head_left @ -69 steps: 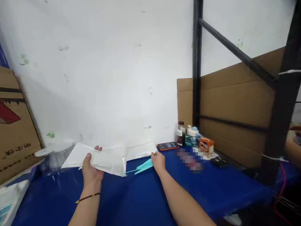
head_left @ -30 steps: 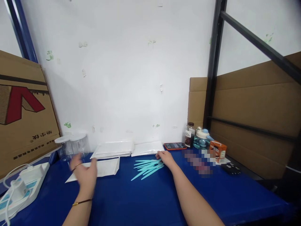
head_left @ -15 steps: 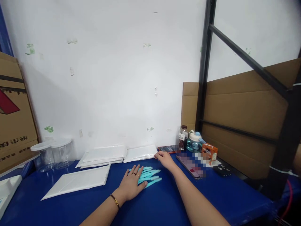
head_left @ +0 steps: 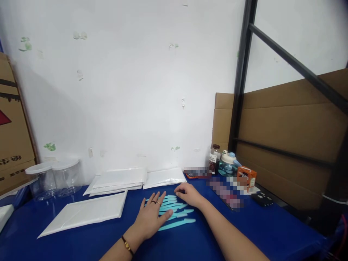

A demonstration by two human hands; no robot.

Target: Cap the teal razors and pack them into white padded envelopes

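Note:
Several turquoise eyebrow razors point(head_left: 178, 222) lie fanned out side by side on the blue tabletop, handles to the left. My left hand point(head_left: 150, 217) rests flat across their left ends, fingers spread, covering part of them. A dark ring and a gold-coloured ring show on its fingers, and a bracelet on the wrist. At the far end of the row is my right hand point(head_left: 188, 195), its fingers bent and the thumb a little apart from them. Its fingertips are close to the farthest razor's tip; whether they touch it, I cannot tell. Nothing shows between them.
White padded envelopes point(head_left: 89, 214) lie left and behind. Two clear lidded jars point(head_left: 67, 181) stand back left. At right are a blurred phone point(head_left: 227, 194), a dark bottle point(head_left: 214, 161), a blue-lidded cup point(head_left: 227, 165), an orange box point(head_left: 246, 177) and a black rack post point(head_left: 241, 79).
The razors are more spread out, with the nearest closer to me. My right hand has come down from the envelope's edge towards the razors' far end. The view has shifted slightly.

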